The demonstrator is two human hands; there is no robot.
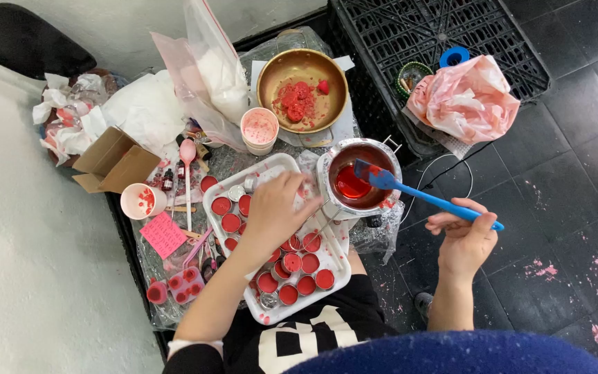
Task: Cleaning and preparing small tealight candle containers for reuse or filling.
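My right hand (pixel 466 239) grips the handle of a blue spatula (pixel 410 192); its blade reaches into a steel pot (pixel 358 181) of melted red liquid. My left hand (pixel 276 210) rests over a white tray (pixel 272 313) and holds the pot by its near-left side, fingers curled on its rim or handle. The tray carries several small round tins (pixel 305 285) filled with red wax.
A brass bowl (pixel 302 89) with red chunks sits behind the pot, beside a pink-stained cup (pixel 259 129). Left of the tray lie a pink spoon (pixel 187 152), a pink mould (pixel 185 285), another cup (pixel 139 201) and a cardboard box (pixel 115 161). A black crate (pixel 420 34) holds a pink bag (pixel 470 98).
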